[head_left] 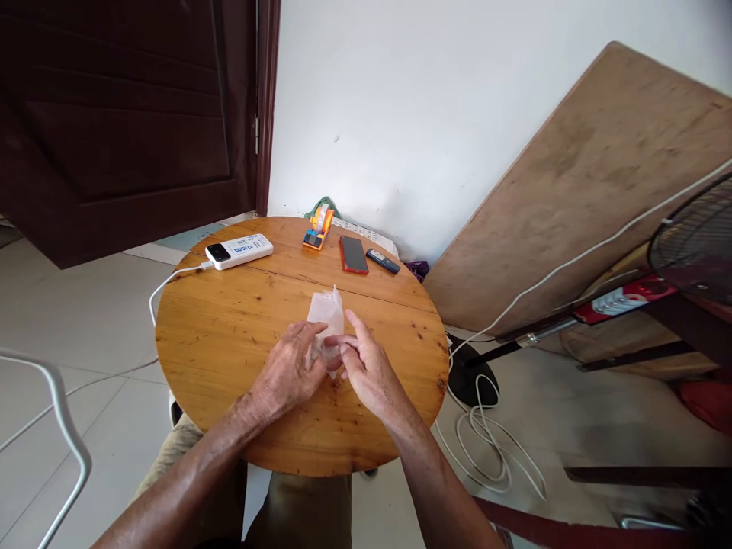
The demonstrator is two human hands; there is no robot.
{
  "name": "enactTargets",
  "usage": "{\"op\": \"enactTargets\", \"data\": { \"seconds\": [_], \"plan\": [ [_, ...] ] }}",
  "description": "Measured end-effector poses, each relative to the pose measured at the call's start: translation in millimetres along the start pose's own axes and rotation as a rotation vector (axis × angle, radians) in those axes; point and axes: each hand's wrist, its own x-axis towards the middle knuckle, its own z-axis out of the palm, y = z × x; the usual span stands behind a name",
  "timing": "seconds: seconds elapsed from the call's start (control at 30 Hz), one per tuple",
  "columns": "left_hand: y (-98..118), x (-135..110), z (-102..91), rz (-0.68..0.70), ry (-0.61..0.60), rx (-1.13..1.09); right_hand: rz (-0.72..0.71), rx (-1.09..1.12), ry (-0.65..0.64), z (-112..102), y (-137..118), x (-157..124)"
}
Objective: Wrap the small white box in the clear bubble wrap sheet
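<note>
A small clear plastic bag (327, 311) lies on the round wooden table (229, 343), its near end between my two hands. My left hand (289, 370) rests on the table with its fingers curled onto the bag's near edge. My right hand (366, 366) meets it from the right, index finger stretched forward, the other fingers pinching the same end of the bag. What is inside the bag I cannot make out.
At the table's far side lie a white power bank (239, 251) with a white cable (163, 290), an orange tape dispenser (318, 227), a red-cased phone (353, 254) and a small dark device (383, 261). A wooden board (583, 191) leans on the wall; a fan (695, 240) stands at right.
</note>
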Motion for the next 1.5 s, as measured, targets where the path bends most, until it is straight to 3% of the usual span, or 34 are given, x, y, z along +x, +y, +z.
{"op": "enactTargets", "data": {
  "seconds": [0.17, 0.37, 0.47, 0.57, 0.77, 0.93, 1.07, 1.2, 1.3, 1.4, 1.5],
  "plan": [
    [7, 8, 0.2, -0.099, 0.037, -0.015, -0.109, -0.158, -0.037, -3, -2, -3],
    [5, 6, 13.2, -0.093, 0.055, 0.084, -0.134, -0.171, -0.09, -12, -2, -2],
    [2, 4, 17.4, -0.071, 0.081, 0.114, -0.133, -0.259, -0.038, -23, -3, 7],
    [1, 3, 18.0, -0.054, 0.071, 0.127, -0.196, -0.513, 0.027, -34, -8, 26],
    [2, 2, 17.5, -0.049, 0.043, 0.143, -0.377, -0.956, -0.231, -35, -21, 65],
    [5, 0, 20.1, -0.06, 0.028, 0.124, -0.474, -1.141, -0.276, -29, -17, 79],
    [8, 0, 19.3, -0.037, 0.04, 0.146, -0.522, -1.064, -0.32, -22, -1, 90],
    [8, 3, 17.6, -0.007, -0.025, 0.165, -0.53, -0.937, -0.375, -17, 13, 98],
    [7, 4, 17.0, -0.017, -0.053, 0.174, -0.518, -0.816, -0.244, -21, 19, 96],
    [9, 4, 16.6, -0.027, -0.061, 0.177, -0.361, -0.63, -0.022, -33, 27, 92],
    [11, 4, 16.7, -0.037, -0.059, 0.176, -0.072, -0.418, 0.044, -46, 35, 92]
  ]
}}
